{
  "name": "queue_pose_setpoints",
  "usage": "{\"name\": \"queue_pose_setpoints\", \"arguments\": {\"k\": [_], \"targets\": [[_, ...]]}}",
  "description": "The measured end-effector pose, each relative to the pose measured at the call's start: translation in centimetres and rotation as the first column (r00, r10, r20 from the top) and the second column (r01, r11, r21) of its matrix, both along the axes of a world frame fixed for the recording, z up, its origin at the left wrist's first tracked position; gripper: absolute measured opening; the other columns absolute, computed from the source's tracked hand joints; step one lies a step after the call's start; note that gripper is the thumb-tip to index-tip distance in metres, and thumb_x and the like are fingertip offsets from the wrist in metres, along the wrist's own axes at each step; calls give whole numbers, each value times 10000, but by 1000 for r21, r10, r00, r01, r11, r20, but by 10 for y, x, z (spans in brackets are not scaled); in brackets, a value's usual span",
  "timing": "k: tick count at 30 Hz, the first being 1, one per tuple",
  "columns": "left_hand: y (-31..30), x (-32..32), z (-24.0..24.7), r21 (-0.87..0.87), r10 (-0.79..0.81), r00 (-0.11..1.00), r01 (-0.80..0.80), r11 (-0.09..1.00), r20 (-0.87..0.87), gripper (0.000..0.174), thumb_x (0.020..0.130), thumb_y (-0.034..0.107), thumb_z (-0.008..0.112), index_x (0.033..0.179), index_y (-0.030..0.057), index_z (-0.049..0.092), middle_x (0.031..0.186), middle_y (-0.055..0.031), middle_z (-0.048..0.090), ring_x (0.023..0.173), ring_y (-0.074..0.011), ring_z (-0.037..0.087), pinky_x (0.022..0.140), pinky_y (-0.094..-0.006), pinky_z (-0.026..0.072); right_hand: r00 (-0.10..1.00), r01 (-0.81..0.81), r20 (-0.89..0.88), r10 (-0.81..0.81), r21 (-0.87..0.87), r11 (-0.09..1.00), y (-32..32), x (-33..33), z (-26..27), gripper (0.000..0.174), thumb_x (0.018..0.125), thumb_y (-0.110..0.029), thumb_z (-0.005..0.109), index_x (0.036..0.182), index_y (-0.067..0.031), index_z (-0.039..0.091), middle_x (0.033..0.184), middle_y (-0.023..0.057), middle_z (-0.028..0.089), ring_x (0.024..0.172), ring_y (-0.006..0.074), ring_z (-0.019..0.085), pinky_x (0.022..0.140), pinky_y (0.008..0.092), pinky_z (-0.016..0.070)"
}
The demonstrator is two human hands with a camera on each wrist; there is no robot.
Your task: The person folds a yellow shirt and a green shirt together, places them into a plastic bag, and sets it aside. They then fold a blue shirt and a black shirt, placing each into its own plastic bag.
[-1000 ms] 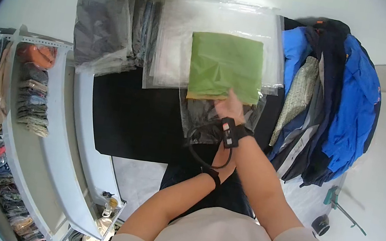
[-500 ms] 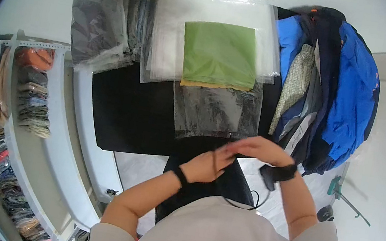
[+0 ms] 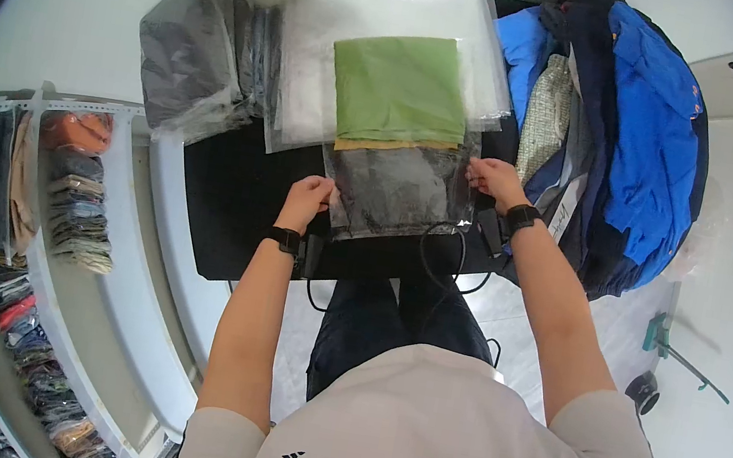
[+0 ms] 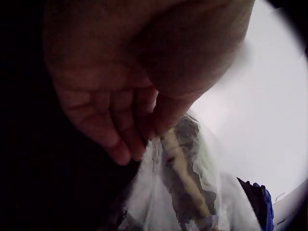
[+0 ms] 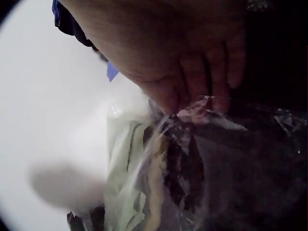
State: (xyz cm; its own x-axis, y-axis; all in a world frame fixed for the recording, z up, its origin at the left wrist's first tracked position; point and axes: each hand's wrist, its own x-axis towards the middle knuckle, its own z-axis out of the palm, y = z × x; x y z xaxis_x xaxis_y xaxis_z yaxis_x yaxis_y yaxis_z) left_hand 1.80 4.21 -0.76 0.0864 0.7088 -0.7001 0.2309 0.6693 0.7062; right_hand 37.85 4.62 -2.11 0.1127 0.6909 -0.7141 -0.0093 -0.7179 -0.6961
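A folded green garment (image 3: 401, 86) with a yellow strip along its near edge lies in the far part of a clear plastic bag (image 3: 401, 191). The bag's near part is flat, and the black tabletop shows through it. At the bag's left side, my left hand (image 3: 305, 203) pinches the plastic edge between thumb and fingers. Opposite it, my right hand (image 3: 496, 183) pinches the right edge, just below the garment. Both wrist views show crinkled film at the fingertips, with the yellow strip (image 4: 185, 180) seen through it in the left one.
White plastic bags (image 3: 312, 57) lie flat beneath the green garment. Dark bagged garments (image 3: 188, 52) stand at the table's left, and blue and dark jackets (image 3: 640, 138) are heaped at its right. A shelf with folded clothes (image 3: 83, 203) stands further left. Cables hang from both wrists.
A hand was at the green garment's near edge; then both hands came together in front of the bag. Now they are apart, one gripping each side edge.
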Motion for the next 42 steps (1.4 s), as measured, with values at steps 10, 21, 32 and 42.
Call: {"name": "queue_pose_setpoints", "arguments": {"k": [10,21,32,42], "targets": [[-79,-46,-2,280,-316,880,423,862,-355,201,875,210,531,839,27,606,736,-89,621,721,-226,602,695,-340,467,972,-230,70,223,104,968,-76,33,-1,261,902,-250,541,814,-16,614,702,51,621,655,128,585,626,258,468],[-53,-27,-6,397,-226,381,917,-30,-897,506,715,63,586,1204,180,528,1197,-49,503,1123,-236,467,942,-394,376,75,-994,964,254,53,94,-78,13,20,481,736,-54,560,1207,-136,511,1333,28,449,1228,219,420,987,388,356],[-49,-24,-6,538,-472,759,651,536,-448,280,819,123,553,1086,76,623,1099,-86,611,1058,-245,546,905,-344,427,534,-820,689,490,281,499,-60,26,1,211,909,-172,468,987,-103,651,1098,69,614,1159,267,475,1000,412,319],[-58,-15,-15,398,-135,990,136,907,-30,250,906,189,496,913,11,671,877,-116,661,930,-237,604,824,-310,451,793,-542,533,295,396,741,-56,7,3,308,909,-243,471,808,-13,649,885,159,619,922,302,564,801,370,429]]}}
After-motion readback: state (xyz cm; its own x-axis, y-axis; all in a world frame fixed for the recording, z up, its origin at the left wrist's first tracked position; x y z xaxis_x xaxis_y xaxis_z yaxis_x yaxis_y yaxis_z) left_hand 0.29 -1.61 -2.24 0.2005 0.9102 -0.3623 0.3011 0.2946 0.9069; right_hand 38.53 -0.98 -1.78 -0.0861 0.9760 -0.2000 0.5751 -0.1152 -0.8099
